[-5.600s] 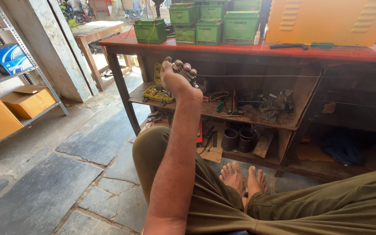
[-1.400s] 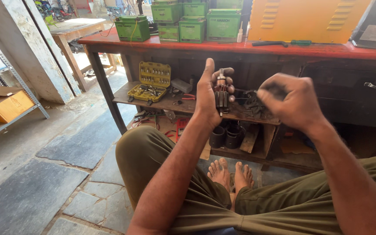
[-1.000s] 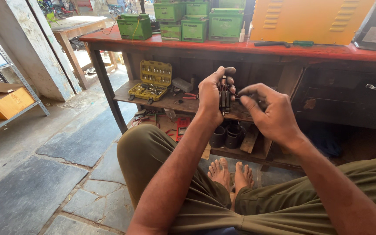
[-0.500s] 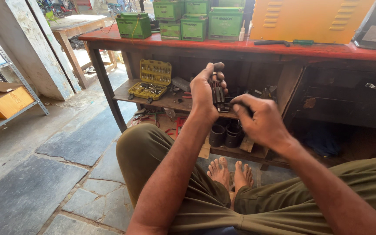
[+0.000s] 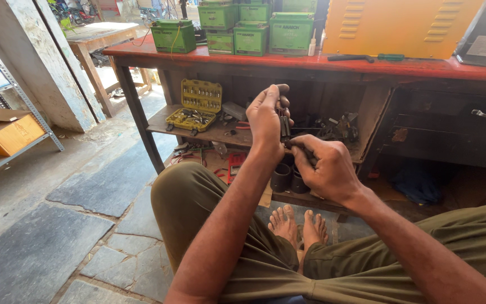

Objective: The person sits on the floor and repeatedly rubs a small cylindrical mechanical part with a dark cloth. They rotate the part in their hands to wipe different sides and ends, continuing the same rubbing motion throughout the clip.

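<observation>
My left hand is raised in front of the workbench, its fingers closed around a small dark metal part held upright. My right hand sits just below and to the right of it, closed on a thin dark tool whose tip meets the bottom of the part. Both forearms reach forward over my crossed legs in olive trousers. My bare feet rest on the stone floor below the hands. Much of the part is hidden by my fingers.
A red-topped workbench carries green boxes and a yellow metal case. Its lower shelf holds an open yellow socket set and loose metal parts. Dark cylinders stand underneath. Cardboard boxes sit on a rack at left.
My right hand came in from the right and dropped under my left hand, bringing the tool up to the part. My left hand stayed raised, shifting only slightly.
</observation>
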